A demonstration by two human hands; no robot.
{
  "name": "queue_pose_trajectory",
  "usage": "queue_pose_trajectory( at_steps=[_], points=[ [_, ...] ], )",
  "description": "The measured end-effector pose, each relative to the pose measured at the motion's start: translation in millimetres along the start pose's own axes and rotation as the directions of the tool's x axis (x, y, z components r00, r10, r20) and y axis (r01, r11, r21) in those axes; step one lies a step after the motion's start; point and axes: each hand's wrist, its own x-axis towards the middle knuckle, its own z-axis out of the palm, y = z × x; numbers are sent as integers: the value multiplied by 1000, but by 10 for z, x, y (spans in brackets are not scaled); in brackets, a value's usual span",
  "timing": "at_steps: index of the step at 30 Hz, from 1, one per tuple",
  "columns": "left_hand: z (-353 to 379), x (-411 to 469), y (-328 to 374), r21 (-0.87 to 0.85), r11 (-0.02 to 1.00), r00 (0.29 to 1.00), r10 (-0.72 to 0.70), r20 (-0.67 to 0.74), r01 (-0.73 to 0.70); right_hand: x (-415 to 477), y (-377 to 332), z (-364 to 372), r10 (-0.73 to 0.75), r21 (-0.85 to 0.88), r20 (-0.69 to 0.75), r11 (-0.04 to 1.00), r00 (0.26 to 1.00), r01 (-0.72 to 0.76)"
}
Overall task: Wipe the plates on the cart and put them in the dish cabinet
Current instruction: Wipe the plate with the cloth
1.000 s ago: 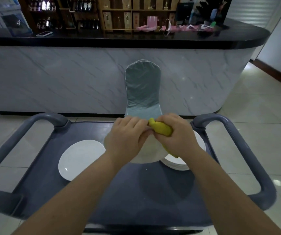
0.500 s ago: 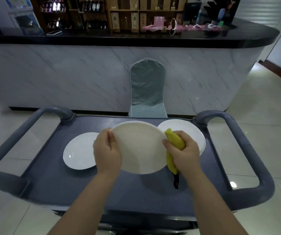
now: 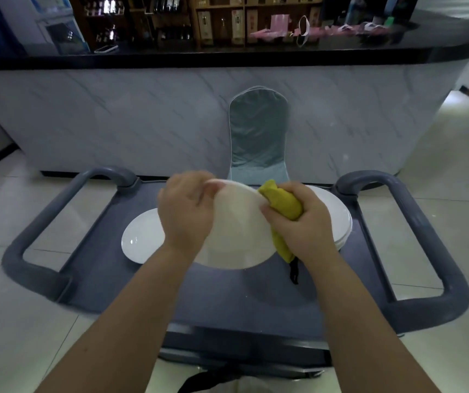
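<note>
On the left of the grey cart a single white plate lies flat where it lay half a second ago, untouched. Next to it, the left hand has shifted: it was gripping the near left edge of the lifted plate, and now its fingers are curled over the far upper rim, pinching it. With that, the lifted plate has tipped from lying almost flat toward the camera to standing more steeply above the cart, clear of its surface. To its right the yellow cloth has ridden up from the side of the rim to the upper right edge, bunched in the right hand, whose fingers are wrapped tightly round it and press it against the plate. A dark strap hangs from the cloth's lower end. Furthest right, the stack of plates sits unchanged on the cart. The plate seems to be turning through the hands so the cloth works round its rim, so the wiping is probably mid-way. The dish cabinet is not in view.
</note>
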Motion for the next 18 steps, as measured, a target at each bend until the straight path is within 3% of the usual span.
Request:
queue_pose_trajectory(
  at_steps=[1, 2, 3, 4, 6, 8, 9, 11, 13, 14, 15, 16, 18],
  points=[
    [-22, -11, -1, -164, 947, 955, -289, -64, 276, 6, 31, -24, 98, 49, -5, 994, 995, -98],
    [-24, -52, -7, -311, 807, 834, -547, -74, 502, -8, 86, -43, 198, 94, -8, 976, 980, -196],
    [-6, -126, -42, -382, 672, 707, -705, -66, 634, -40, 161, -49, 291, 127, -1, 949, 957, -288],
    [13, -221, -72, -376, 601, 629, -776, -59, 706, -81, 236, -48, 365, 143, 15, 921, 931, -363],
    [71, -439, -165, -314, 572, 602, -799, -2, 758, -175, 392, -39, 412, 128, 44, 901, 910, -415],
    [120, -621, -292, -275, 540, 587, -799, 129, 795, -252, 476, -48, 319, 82, 33, 944, 947, -321],
    [124, -657, -337, -236, 498, 544, -810, 217, 835, -265, 493, -63, 219, 36, 4, 975, 976, -219],
    [56, -648, -397, -218, 274, 343, -839, 422, 937, -239, 515, -110, -70, -112, -44, 992, 997, 65],
    [-63, -616, -386, -270, -107, 85, -785, 614, 957, -185, 524, -156, -305, -253, -14, 922, 952, 292],
    [-122, -603, -351, -289, -285, -5, -721, 693, 914, -152, 527, -179, -376, -305, 20, 880, 926, 364],
    [-174, -585, -279, -299, -396, -47, -666, 744, 868, -123, 539, -193, -431, -352, 61, 835, 900, 423],
    [-212, -564, -192, -321, -436, -37, -637, 770, 841, -107, 542, -193, -484, -394, 106, 782, 869, 484],
    [-218, -517, -107, -374, -407, 28, -644, 764, 833, -97, 549, -144, -580, -451, 172, 673, 797, 587]
  ],
)
